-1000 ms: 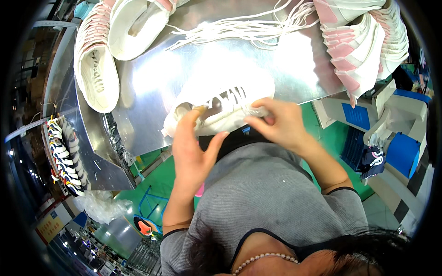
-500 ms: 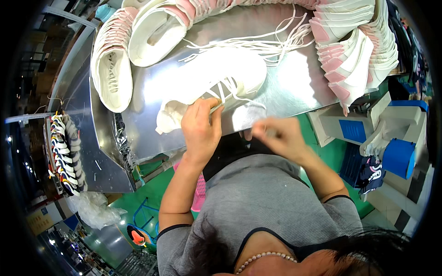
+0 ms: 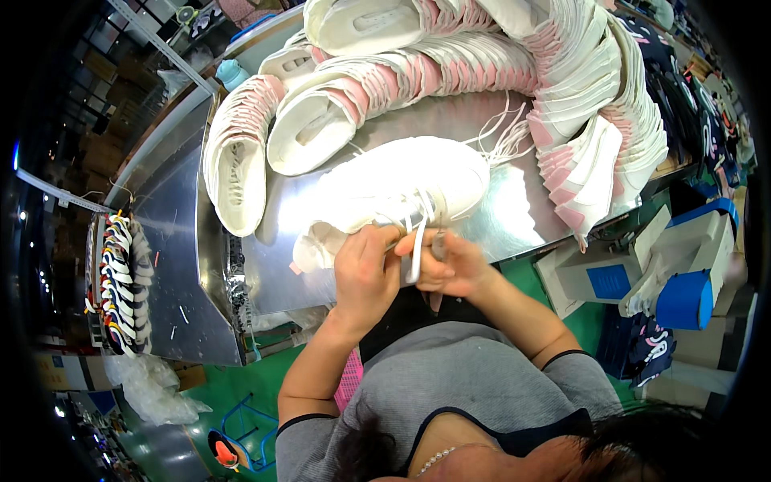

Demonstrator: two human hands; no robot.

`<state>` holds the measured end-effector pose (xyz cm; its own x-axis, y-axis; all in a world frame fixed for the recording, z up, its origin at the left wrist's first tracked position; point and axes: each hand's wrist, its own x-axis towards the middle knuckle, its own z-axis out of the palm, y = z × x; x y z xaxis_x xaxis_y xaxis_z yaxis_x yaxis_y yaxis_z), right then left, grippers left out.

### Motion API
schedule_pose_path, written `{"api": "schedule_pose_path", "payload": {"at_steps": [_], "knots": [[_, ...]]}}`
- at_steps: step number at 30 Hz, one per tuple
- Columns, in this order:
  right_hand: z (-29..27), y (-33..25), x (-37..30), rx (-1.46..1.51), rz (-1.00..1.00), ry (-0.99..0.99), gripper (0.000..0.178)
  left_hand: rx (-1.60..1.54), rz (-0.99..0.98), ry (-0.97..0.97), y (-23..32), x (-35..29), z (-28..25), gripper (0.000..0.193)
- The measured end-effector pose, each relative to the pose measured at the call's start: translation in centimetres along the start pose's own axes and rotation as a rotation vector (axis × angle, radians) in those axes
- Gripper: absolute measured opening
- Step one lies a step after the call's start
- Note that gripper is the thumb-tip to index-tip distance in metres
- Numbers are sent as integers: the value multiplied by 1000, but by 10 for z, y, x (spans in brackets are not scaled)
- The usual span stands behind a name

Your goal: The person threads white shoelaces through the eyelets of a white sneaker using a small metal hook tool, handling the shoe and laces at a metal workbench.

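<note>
A white shoe upper (image 3: 401,170) lies on its side on the metal table, its toe to the right and its opening to the left. My left hand (image 3: 365,271) is closed at the near edge by the eyelets, with thumb and fingers pinching the upper there. A flat white shoelace (image 3: 416,255) runs through several eyelets and hangs in a loop between my hands. My right hand (image 3: 456,269), fingers bent and closed, grips the lace beside the left fingertips. Some narrow greyish item shows at the right fingers; its kind is unclear.
Rows of nested white and pink uppers (image 3: 401,76) curve along the table's (image 3: 281,277) far side, with another stack (image 3: 590,181) on the right. Loose white laces (image 3: 507,140) lie beyond the toe. Beige-and-blue equipment (image 3: 610,273) stands at right, a blue-framed stool (image 3: 249,434) lower left.
My right hand has come left and up to the lace beside my left hand. The lace now loops between both hands. The view has shifted, showing more of the far stacks.
</note>
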<state>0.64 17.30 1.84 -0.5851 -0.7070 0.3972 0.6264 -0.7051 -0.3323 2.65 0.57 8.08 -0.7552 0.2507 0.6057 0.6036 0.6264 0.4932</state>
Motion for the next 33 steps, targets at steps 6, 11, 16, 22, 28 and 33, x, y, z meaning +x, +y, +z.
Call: {"api": "schedule_pose_path", "payload": {"at_steps": [6, 11, 16, 22, 28, 33], "knots": [[37, 21, -23, 18, 176, 470, 29, -24, -98, 24, -16, -12, 3, 26], [41, 20, -72, -1094, 393, 674, 23, -93, -150, -74, -23, -21, 15, 30], [38, 2, -74, -1443, 343, 470, 17, 100, -196, -303, -42, -32, 36, 29], [-13, -12, -20, -1142, 111, 856, 16, 97, -315, -415, -55, -35, 41, 26], [-60, -4, -6, -1675, -266, 724, 18, -60, -426, -491, -62, -26, 36, 26], [-60, -1, -2, -1660, -308, 747, 17, -78, -513, -447, -61, -29, 43, 30]]}}
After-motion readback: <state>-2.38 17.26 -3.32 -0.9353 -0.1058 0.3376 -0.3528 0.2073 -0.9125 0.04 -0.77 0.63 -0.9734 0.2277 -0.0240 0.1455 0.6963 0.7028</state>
